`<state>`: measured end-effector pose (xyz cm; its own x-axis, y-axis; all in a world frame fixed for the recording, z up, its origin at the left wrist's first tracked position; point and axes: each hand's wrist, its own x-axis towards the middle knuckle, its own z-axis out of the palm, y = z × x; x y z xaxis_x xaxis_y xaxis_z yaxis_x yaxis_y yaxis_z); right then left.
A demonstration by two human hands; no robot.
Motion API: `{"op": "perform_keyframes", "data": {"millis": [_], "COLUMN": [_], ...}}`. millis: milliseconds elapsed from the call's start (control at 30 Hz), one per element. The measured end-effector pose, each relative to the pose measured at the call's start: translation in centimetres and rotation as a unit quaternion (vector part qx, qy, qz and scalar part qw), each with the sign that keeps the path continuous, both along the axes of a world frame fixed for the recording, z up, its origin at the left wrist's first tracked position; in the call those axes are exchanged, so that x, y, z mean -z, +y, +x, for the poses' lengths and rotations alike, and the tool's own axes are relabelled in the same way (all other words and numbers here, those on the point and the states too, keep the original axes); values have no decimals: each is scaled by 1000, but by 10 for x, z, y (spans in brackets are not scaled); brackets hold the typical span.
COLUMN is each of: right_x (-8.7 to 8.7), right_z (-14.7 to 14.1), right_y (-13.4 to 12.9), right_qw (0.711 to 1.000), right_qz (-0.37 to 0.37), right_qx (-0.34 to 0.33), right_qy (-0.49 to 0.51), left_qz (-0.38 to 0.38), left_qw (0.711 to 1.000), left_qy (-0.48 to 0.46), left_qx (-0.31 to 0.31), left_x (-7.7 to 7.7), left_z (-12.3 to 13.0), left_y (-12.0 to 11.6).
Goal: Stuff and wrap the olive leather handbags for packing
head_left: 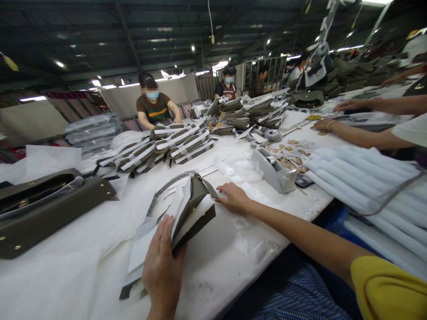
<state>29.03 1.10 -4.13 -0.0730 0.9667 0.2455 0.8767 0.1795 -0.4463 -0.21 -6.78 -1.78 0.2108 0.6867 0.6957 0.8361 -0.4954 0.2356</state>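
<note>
An olive-brown handbag (196,195) lies folded flat in front of me, with sheets of white paper (143,249) against its side. A strap in clear wrapping curves around its far end. My left hand (163,262) grips the near end of the handbag, with fingers on the paper side and the thumb under the flap. At the opposite end, my right hand (233,198) has its thumb and fingers closed on the bag's pointed corner. Just beyond my right hand stands a grey tape dispenser (271,169).
Another olive bag (60,209) sits on the left. Piles of wrapped bags (167,146) cover the table's far side. Paper tags (293,153) and white padded rolls (363,173) lie at right. A co-worker (155,104) works opposite; another person's arms (363,129) reach in from the right.
</note>
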Motion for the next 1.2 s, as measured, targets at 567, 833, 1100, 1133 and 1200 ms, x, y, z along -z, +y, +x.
{"op": "perform_keyframes", "data": {"millis": [567, 833, 1100, 1133, 1200], "right_x": [0, -17, 4, 6, 8], "right_z": [-7, -8, -36, -39, -46], "right_y": [-13, -129, -173, -171, -166], "right_qw": [996, 998, 1000, 1000, 997], "right_qz": [73, -8, -10, -1, 9], "right_qx": [-8, 11, -10, -4, 1], "right_qy": [44, 58, 9, 24, 70], "left_qz": [-7, -7, -18, -17, -18], "left_qw": [1000, 1000, 1000, 1000, 1000], "left_qy": [-1, 3, 2, 1, 1], "left_qx": [-7, -8, 4, 5, 6], "left_x": [3, 1, -1, -2, -3], "left_z": [-2, 0, 2, 3, 4], "left_y": [2, 0, -2, -2, -3]}}
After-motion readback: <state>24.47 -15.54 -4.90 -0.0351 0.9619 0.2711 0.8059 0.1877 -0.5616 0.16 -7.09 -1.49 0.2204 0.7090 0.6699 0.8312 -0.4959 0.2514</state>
